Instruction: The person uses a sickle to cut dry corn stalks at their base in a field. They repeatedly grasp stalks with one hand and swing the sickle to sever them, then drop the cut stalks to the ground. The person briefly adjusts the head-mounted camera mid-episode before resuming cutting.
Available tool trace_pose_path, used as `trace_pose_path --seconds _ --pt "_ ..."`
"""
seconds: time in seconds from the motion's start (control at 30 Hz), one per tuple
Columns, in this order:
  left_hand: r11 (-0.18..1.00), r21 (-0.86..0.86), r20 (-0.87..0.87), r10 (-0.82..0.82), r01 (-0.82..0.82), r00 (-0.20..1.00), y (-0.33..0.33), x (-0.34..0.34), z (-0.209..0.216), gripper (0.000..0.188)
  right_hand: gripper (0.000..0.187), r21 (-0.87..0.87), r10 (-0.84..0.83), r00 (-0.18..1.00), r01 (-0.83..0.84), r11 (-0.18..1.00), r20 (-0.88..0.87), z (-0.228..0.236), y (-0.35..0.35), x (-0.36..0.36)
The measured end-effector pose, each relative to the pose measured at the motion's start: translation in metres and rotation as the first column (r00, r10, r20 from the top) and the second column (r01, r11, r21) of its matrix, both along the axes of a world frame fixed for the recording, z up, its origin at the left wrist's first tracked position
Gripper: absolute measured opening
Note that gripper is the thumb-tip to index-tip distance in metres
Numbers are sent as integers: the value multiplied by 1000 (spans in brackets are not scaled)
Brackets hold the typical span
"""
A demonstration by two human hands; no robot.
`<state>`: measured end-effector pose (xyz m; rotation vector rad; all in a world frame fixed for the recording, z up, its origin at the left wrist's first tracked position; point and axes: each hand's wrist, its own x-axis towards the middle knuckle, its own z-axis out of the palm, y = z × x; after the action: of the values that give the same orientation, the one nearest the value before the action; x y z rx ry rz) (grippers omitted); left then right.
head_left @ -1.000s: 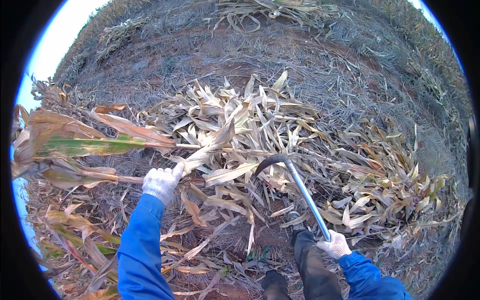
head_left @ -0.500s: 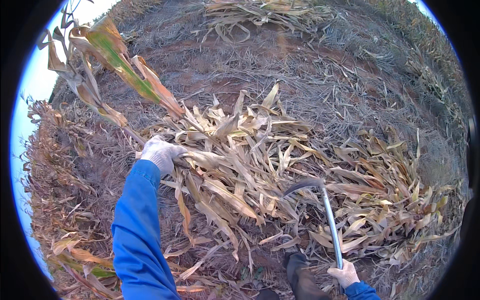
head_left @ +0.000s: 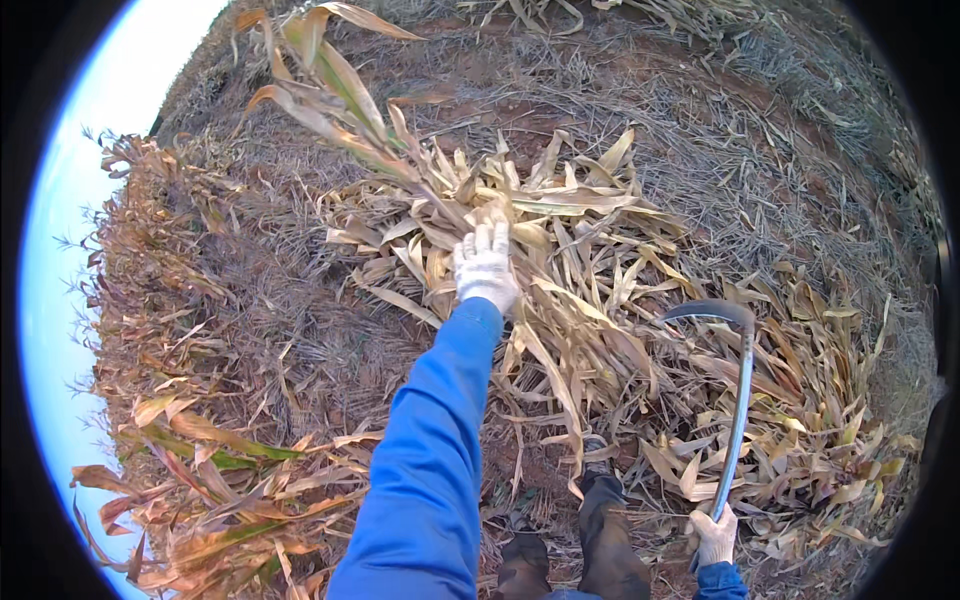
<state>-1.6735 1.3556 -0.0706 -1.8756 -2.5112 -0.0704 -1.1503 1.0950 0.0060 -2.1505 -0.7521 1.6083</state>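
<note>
My left hand (head_left: 485, 262), in a white glove at the end of a blue sleeve, is stretched forward and closed around a cut maize stalk (head_left: 345, 95). The stalk's dry and green leaves reach up to the upper left, above a pile of cut dry stalks (head_left: 590, 290) on the ground. My right hand (head_left: 716, 535), also gloved, grips the lower end of a sickle (head_left: 738, 395) at the lower right. Its grey handle runs upward and its dark curved blade hooks to the left over the pile.
Standing dry maize plants (head_left: 150, 300) line the left side. Bare reddish soil with stubble (head_left: 640, 110) stretches beyond the pile. My dark trouser legs and boots (head_left: 600, 530) stand at the bottom, among fallen leaves.
My left hand has swung the stalk from the left across to the middle, over the pile. The sickle has shifted right and now stands more upright.
</note>
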Motion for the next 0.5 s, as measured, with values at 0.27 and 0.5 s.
trace_pose_path --seconds 0.27,0.5 --pt "703 -562 613 2 435 790 -368 126 -88 65 16 -57 264 960 -260 964 91 8 -30 -45" --pt "700 -686 -25 253 -201 967 -614 -113 -41 48 29 -180 745 647 -762 623 -160 -28 -119 -140"
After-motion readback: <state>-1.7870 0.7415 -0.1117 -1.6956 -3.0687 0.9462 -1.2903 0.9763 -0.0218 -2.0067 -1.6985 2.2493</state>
